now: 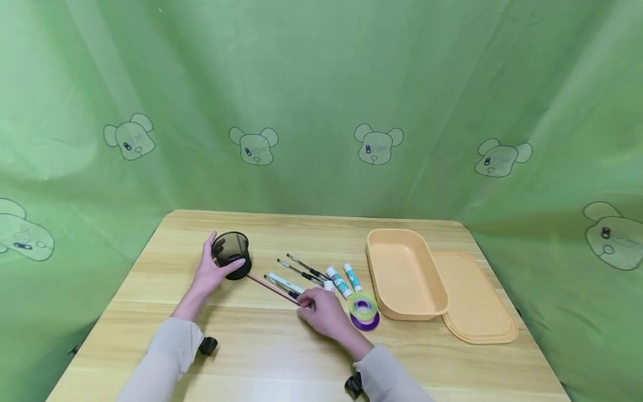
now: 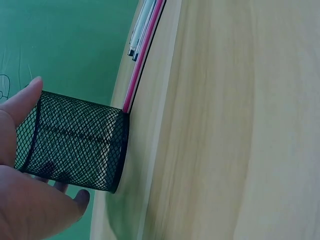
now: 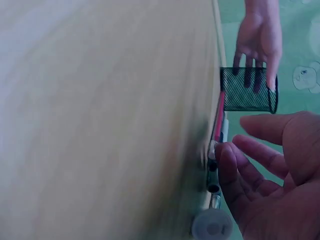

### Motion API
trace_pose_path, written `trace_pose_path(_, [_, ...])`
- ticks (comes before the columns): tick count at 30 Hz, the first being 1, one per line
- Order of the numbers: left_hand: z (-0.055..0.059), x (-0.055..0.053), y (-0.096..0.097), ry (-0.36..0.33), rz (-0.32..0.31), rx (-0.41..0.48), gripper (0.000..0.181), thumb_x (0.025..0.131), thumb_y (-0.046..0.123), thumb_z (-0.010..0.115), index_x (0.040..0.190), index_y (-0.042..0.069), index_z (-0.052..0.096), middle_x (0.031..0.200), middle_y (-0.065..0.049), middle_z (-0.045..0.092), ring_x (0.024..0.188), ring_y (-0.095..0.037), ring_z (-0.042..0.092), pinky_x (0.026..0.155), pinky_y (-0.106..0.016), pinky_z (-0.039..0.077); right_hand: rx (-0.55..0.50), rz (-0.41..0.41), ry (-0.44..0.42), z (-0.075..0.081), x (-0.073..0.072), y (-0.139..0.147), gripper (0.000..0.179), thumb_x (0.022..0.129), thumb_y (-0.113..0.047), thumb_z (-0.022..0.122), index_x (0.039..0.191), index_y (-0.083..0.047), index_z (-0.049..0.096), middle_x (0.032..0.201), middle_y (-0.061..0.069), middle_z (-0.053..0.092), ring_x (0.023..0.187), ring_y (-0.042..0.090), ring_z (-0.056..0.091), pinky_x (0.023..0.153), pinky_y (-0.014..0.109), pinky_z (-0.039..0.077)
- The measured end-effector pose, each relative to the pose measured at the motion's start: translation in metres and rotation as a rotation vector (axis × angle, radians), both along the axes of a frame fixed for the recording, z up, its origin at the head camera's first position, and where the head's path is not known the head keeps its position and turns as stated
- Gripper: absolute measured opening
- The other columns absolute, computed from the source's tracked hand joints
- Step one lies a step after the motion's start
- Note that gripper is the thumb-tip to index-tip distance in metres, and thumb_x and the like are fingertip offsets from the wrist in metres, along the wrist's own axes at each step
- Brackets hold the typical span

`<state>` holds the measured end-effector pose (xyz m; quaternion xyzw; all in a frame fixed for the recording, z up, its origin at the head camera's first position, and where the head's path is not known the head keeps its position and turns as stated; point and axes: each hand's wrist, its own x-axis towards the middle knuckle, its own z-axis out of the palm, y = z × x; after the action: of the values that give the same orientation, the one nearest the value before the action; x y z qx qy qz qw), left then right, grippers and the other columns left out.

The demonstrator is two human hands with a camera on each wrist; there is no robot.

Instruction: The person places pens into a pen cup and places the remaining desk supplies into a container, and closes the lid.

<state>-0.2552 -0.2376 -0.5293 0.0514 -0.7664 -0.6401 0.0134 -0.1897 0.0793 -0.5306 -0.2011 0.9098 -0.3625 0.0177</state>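
Observation:
My left hand point(image 1: 213, 273) grips a black mesh pen cup point(image 1: 238, 268) standing upright at the table's left, thumb on one side and fingers on the other. A long pink pencil point(image 2: 142, 55) lies on the wood, one end by the cup's base. At the pencil's other end is my right hand point(image 1: 321, 312), fingers bent and low; the right wrist view shows a gap between thumb and fingertips. Beside the pencil lie a pale blue pen point(image 1: 285, 282) and several dark-handled paintbrushes point(image 1: 306, 274). Two glue sticks point(image 1: 339, 282) lie past the right hand.
Right of the hand are a yellow tape roll point(image 1: 363, 300) and a purple one point(image 1: 369, 325), overlapping. Farther right stand a peach plastic box point(image 1: 442, 304) and its flat lid point(image 1: 477, 296). Green curtain point(image 1: 321, 84) encloses the wooden table point(image 1: 261, 357).

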Motion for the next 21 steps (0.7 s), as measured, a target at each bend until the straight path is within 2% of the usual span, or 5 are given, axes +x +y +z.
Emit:
trace_pose_path(7, [-0.004, -0.002, 0.002, 0.009, 0.046, -0.05, 0.101, 0.084, 0.031, 0.087, 0.162, 0.01, 0.025, 0.166, -0.016, 0.033, 0.154, -0.038, 0.029, 0.129, -0.054, 0.022, 0.07, -0.037, 0.024, -0.007, -0.001, -0.008, 0.024, 0.084, -0.013, 0.083, 0.106, -0.008, 0.075, 0.083, -0.003, 0.064, 0.072, 0.006, 0.05, 0.071, 0.026, 0.048])
trace_pose_path(12, [-0.006, -0.003, 0.0, 0.018, 0.044, -0.068, 0.1, 0.084, 0.033, 0.088, 0.161, 0.011, 0.028, 0.166, -0.015, 0.035, 0.154, -0.037, 0.03, 0.129, -0.054, 0.023, 0.089, -0.072, 0.034, -0.009, -0.005, -0.01, 0.022, 0.084, -0.013, 0.082, 0.104, -0.008, 0.074, 0.073, -0.008, 0.058, 0.065, 0.005, 0.048, 0.07, 0.027, 0.049])
trace_pose_path(18, [-0.009, -0.004, -0.003, 0.005, 0.032, -0.1, 0.101, 0.083, 0.036, 0.088, 0.162, 0.013, 0.028, 0.166, -0.015, 0.035, 0.154, -0.037, 0.03, 0.129, -0.055, 0.023, 0.091, -0.099, 0.029, -0.01, -0.009, -0.012, 0.012, 0.082, -0.01, 0.084, 0.09, -0.011, 0.075, 0.065, -0.009, 0.053, 0.059, 0.006, 0.047, 0.06, 0.023, 0.044])
trace_pose_path(21, [-0.01, -0.004, -0.003, 0.013, 0.027, -0.101, 0.101, 0.084, 0.036, 0.087, 0.162, 0.012, 0.027, 0.166, -0.016, 0.034, 0.154, -0.037, 0.03, 0.129, -0.054, 0.024, 0.098, -0.111, 0.038, -0.011, -0.011, -0.013, 0.011, 0.082, -0.013, 0.085, 0.082, -0.015, 0.074, 0.063, -0.009, 0.054, 0.059, 0.005, 0.047, 0.06, 0.023, 0.042])
